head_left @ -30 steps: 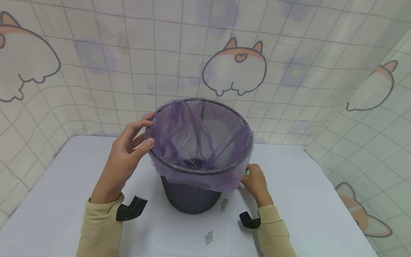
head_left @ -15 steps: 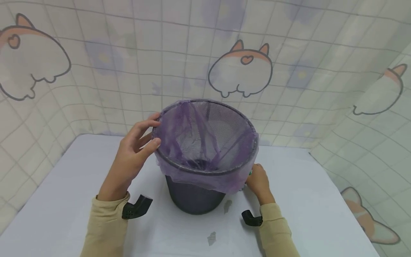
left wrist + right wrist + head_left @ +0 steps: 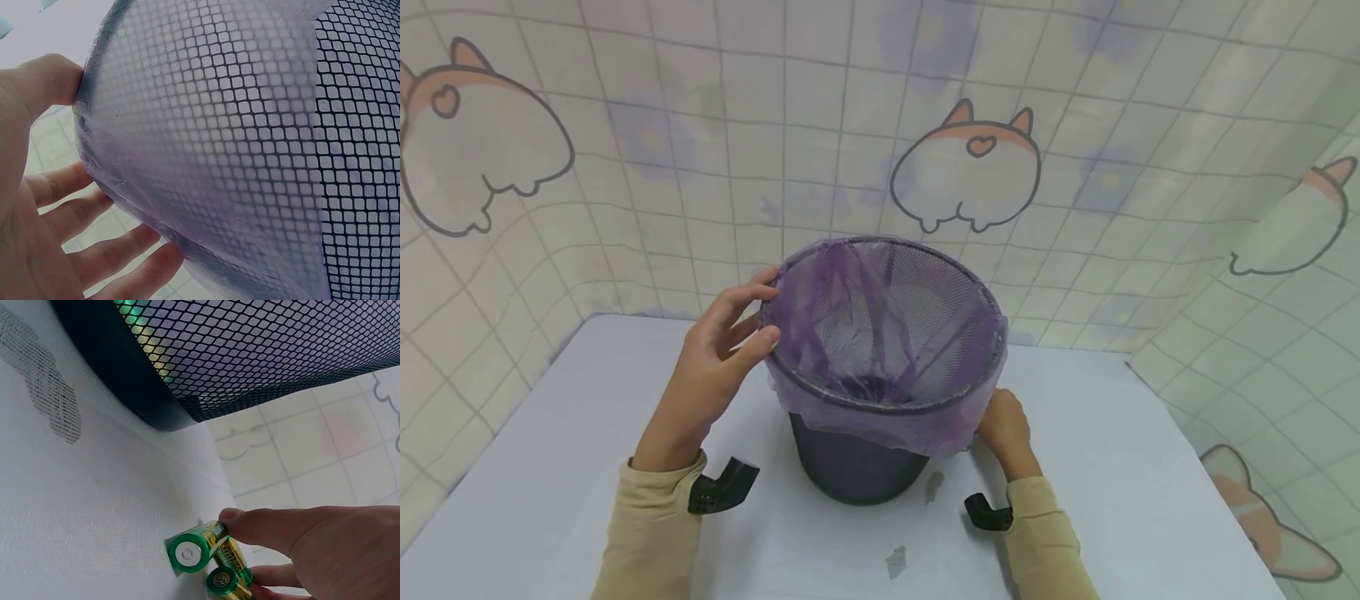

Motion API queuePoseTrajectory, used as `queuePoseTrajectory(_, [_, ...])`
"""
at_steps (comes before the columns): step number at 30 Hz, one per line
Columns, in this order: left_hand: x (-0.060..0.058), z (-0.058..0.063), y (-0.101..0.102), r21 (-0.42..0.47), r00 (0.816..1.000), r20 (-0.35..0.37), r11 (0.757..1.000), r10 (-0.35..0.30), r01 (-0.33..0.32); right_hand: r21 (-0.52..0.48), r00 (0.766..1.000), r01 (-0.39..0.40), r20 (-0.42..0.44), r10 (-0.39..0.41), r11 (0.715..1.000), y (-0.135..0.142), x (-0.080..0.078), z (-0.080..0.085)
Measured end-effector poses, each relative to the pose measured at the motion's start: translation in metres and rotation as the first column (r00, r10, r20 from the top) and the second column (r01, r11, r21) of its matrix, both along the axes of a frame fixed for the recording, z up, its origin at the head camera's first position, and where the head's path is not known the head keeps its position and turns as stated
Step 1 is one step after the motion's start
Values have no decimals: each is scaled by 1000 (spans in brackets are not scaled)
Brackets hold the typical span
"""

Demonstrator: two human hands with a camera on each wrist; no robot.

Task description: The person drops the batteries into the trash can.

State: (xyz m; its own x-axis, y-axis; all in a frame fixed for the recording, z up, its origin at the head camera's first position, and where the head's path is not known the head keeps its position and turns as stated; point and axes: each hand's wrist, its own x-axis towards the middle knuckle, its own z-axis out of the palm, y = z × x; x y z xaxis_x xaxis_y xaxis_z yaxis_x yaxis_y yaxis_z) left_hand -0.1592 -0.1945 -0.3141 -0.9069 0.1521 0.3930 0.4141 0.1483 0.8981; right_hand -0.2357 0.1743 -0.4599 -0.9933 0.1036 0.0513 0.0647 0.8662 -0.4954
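A black mesh trash can (image 3: pixel 857 467), lined with a purple plastic bag (image 3: pixel 880 429) folded over its rim, stands mid-table. My left hand (image 3: pixel 715 367) lies at the left rim with its fingers spread. In the left wrist view, thumb and fingertips (image 3: pixel 56 78) touch the bag-covered edge without wrapping round it. Low on the can's right side is my right hand (image 3: pixel 1006 427). In the right wrist view it holds green-and-gold batteries between thumb and fingers: one battery (image 3: pixel 189 551) shows its flat end, another (image 3: pixel 224 582) sits below it. The head view hides them behind the bag.
The white-covered table (image 3: pixel 1097 467) has small grey patches (image 3: pixel 896 562) in front of the can. A tiled-pattern curtain (image 3: pixel 820 125) with cartoon animals encloses the back and sides. Each sleeve carries a black wrist camera (image 3: pixel 724 486).
The head view has shifted slightly, so the scene sits further right. The green at my right hand has slipped out of the head view behind the bag. My left hand stays on the rim.
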Motion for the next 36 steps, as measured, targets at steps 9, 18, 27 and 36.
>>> queuePoseTrajectory(9, [-1, -2, 0, 2, 1000, -15, 1000, 1, -1, -7, 999, 32, -6, -32, 999, 2, 2, 0])
queuePoseTrajectory(18, [0, -1, 0, -3, 1000, -20, 1000, 0, 0, -50, 999, 25, -26, -27, 998, 6, 6, 7])
queuePoseTrajectory(27, [0, -1, 0, -4, 1000, -19, 1000, 4, -4, -93, 994, 16, -110, -26, 996, 9, 14, 24])
queuePoseTrajectory(36, [0, 0, 0, 2, 1000, -18, 1000, 0, 0, -118, 983, -12, -186, -11, 993, 7, 23, 41])
